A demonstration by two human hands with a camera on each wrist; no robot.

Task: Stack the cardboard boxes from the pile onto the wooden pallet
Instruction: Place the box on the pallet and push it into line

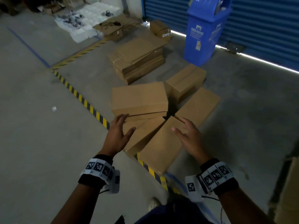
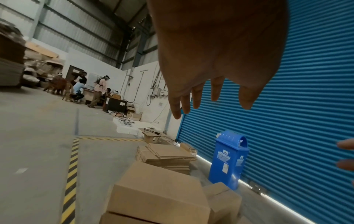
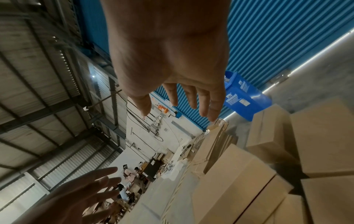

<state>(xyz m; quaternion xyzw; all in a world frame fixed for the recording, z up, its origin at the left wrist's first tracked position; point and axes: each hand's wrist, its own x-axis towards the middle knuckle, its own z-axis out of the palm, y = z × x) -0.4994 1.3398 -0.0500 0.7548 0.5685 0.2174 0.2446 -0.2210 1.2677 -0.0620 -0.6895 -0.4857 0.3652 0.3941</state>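
— My left hand (image 1: pixel 119 136) and right hand (image 1: pixel 188 136) hover with fingers spread, holding nothing.
— And the cardboard boxes (image 1: pixel 140 98)?
— Piled on the floor (image 1: pixel 40 118) before me; the nearest box (image 1: pixel 161 143) lies between my palms, beside the striped tape (image 1: pixel 85 102).

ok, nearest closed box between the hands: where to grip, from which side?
Take the nearest cardboard box by its two long side faces, from above. It lies flat and long, pointing away, with the open left hand and right hand already on either side.
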